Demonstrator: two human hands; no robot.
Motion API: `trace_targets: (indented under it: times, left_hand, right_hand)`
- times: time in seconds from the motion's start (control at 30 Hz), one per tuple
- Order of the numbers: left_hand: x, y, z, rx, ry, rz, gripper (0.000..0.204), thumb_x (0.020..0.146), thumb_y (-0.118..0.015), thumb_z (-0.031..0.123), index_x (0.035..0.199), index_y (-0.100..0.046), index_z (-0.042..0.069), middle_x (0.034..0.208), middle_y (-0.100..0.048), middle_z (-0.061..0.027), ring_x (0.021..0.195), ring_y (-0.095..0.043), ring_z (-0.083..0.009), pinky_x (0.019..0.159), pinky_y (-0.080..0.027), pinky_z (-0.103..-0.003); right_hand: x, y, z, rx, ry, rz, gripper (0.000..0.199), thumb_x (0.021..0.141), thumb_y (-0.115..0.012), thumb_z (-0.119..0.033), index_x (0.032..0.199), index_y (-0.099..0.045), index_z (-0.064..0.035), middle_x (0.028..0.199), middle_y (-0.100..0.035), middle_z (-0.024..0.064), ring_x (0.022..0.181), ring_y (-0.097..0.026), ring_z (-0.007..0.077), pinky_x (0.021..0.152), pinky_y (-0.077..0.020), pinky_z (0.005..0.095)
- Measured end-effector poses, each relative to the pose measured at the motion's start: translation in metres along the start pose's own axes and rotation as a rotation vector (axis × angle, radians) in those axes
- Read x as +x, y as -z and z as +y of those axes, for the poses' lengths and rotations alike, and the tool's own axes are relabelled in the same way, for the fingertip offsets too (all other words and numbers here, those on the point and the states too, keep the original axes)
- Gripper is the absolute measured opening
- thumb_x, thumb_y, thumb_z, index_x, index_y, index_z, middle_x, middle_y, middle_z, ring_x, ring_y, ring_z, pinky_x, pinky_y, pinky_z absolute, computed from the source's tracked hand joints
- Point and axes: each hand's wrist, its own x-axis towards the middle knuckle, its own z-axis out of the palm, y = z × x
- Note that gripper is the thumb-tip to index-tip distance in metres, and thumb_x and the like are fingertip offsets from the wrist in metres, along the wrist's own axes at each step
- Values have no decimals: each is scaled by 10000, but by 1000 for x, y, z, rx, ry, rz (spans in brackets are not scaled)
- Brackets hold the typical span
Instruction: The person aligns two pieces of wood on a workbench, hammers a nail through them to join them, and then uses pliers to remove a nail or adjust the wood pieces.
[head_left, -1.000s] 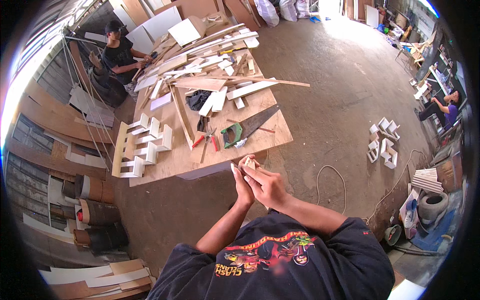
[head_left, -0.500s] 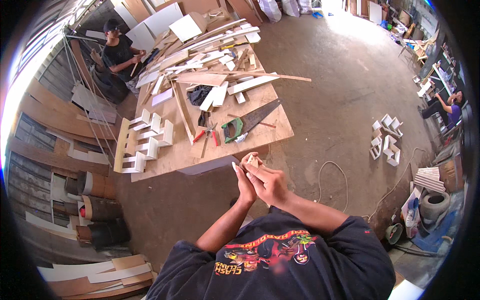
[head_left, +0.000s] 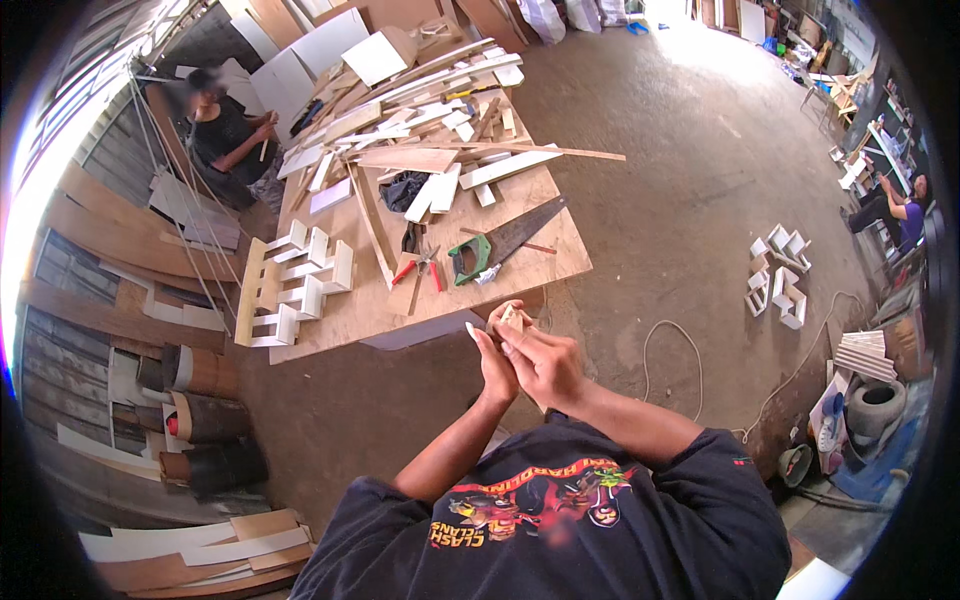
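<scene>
While both hands, left and right, are clamped together on a small piece of wood, its pale end shows above the fingers, near the table's front edge. Pliers and a saw lie on the table, boards heaped beyond, a white shelf at the left.

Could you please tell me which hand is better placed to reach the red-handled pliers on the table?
Probably the left hand: it is nearer the red-handled pliers, while the right hand sits farther right, its fingers on the small wooden piece.
</scene>
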Motion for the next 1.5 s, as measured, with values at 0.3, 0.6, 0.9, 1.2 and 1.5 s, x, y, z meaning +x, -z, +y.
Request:
trace_targets:
  times: [0.3,0.6,0.9,1.2,1.5]
  left_hand:
    - [-3,-5,-4,104,-50,23,913,982,-158,760,1368,-503,9,1269,-564,-87,1178,-518,-199,1062,-384,-346]
    - [-9,-18,8,174,62,165,925,969,-151,772,1443,-450,36,1333,-562,-119,1223,-536,-229,1087,-394,-359]
    - [-8,-12,1,2,1,136,954,948,-183,800,1375,-492,4,1256,-580,-101,1163,-547,-214,1054,-398,-351]
    - [-4,4,7,65,-22,41,980,942,-146,804,1388,-486,0,1358,-551,-106,1262,-504,-221,1110,-351,-358]
    - [-5,-4,22,175,-96,41,981,942,-108,804,1357,-511,11,1260,-576,-92,1190,-529,-213,1077,-375,-362]
  right_hand:
    - [1,-2,17,-70,-113,20,280,933,-660,-112,1203,-709,-56,936,-730,191,817,-730,321,680,-566,389]
    - [7,1,21,-114,-226,-26,294,933,-640,-76,1218,-702,-37,976,-733,181,809,-734,313,682,-574,388]
    - [5,-1,9,-96,-97,-58,301,903,-667,-77,1199,-715,-49,968,-734,175,806,-733,314,681,-573,381]
    - [3,-11,-5,-36,93,13,282,909,-673,-99,1184,-723,-65,884,-731,154,696,-710,300,609,-551,381]
    - [12,-2,-4,-91,161,-39,308,882,-683,-63,1187,-720,-58,790,-704,129,606,-674,272,542,-517,375]
